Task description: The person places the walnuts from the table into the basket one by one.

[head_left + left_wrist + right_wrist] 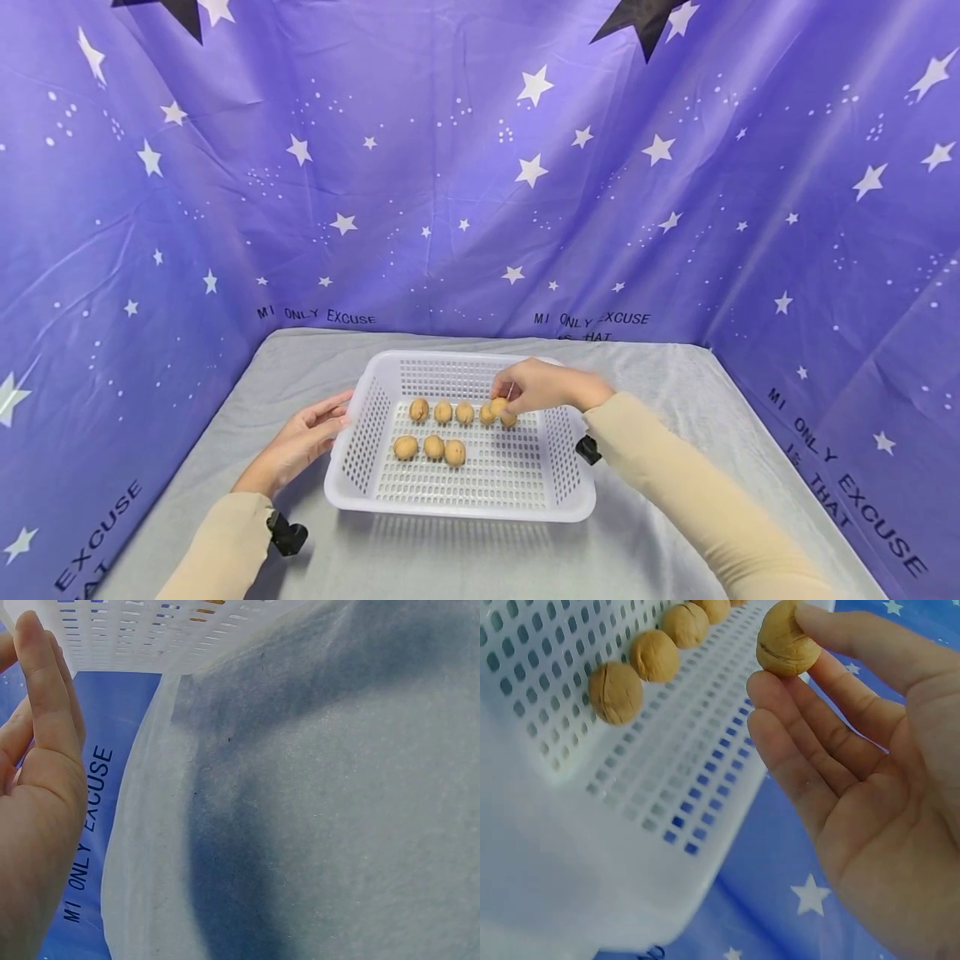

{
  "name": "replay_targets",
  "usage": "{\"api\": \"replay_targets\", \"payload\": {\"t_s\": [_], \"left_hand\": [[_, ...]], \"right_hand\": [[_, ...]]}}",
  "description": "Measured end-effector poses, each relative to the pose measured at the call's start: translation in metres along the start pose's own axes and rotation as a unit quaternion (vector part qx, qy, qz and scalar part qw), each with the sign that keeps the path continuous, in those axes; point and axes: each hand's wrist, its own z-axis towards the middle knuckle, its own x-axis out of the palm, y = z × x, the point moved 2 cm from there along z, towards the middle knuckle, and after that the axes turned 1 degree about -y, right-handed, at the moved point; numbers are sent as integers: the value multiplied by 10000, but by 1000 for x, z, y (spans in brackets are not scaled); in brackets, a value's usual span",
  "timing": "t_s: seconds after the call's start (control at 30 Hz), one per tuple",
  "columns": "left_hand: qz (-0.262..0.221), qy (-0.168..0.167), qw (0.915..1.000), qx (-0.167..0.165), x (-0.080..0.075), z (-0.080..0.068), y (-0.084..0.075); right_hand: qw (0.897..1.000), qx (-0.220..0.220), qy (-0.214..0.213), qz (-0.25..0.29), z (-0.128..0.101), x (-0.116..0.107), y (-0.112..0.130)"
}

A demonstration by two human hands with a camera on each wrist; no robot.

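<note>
A white plastic basket [457,506] with slotted walls holds two rows of walnuts. The back row [442,412] has several walnuts, and the front row [433,447] has three. Over the right end of the back row, my right hand [543,385] pinches a walnut [784,645] between thumb and fingertips. In the right wrist view that walnut is held clear of the ones on the basket floor. My left hand [300,440] rests its fairly straight fingers [46,697] against the basket's left side; the exact contact is partly hidden.
The basket stands on a grey cloth-covered table [660,533]. A purple curtain [450,167] with white stars and printed words encloses the back and both sides. Each wrist wears a black camera mount, such as the left one [287,533].
</note>
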Motion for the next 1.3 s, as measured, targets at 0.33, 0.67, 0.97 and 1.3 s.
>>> {"api": "replay_targets", "payload": {"t_s": [0.33, 0.67, 0.97, 1.3], "left_hand": [[-33, 87, 9999, 100, 0, -1, 0], [-207, 228, 9991, 300, 1, -2, 0], [-162, 110, 9997, 154, 2, -2, 1], [-168, 172, 9995, 209, 1, -1, 1]], "right_hand": [[9987, 42, 392, -316, 24, 30, 3], [9961, 244, 668, -528, 37, 59, -2], [9951, 163, 658, -719, 37, 71, -9], [9954, 534, 612, -500, 33, 64, -9]]}}
